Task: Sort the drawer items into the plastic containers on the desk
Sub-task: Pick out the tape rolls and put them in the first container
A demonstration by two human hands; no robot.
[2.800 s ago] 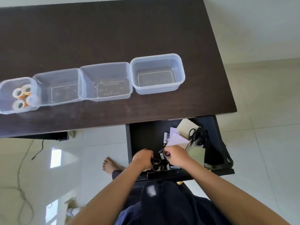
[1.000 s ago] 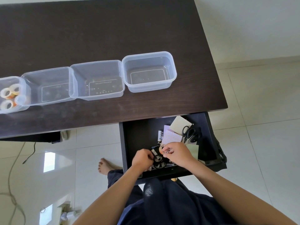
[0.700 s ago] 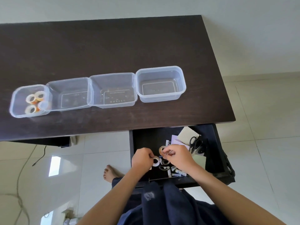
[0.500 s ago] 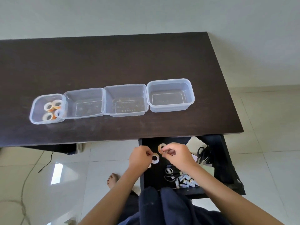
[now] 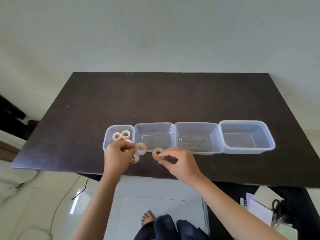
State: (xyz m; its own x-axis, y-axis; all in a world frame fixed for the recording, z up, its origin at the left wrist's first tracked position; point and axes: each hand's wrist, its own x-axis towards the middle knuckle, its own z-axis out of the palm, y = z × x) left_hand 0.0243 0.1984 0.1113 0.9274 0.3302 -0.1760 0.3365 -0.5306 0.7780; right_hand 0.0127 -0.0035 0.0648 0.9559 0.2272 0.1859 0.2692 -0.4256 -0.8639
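Here the left hand [image 5: 119, 155] pinches two small translucent orange-tinged tape rolls [image 5: 141, 149] in its grip, at the near edge of the small clear plastic container [image 5: 106, 138] on the dark brown bench [image 5: 173, 101]. The right hand [image 5: 178, 161] pinches one similar tape ring [image 5: 157, 153] at its fingertips, above the bench before the second container [image 5: 154, 126].

A home room: dark wooden desk [image 5: 173, 101], glossy tiled floor [image 5: 155, 196], bare foot [image 5: 146, 218].

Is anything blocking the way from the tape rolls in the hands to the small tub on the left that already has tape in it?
Nothing visible: the small tub is open-topped, beside the left hand; the right hand holds its roll just rightward.
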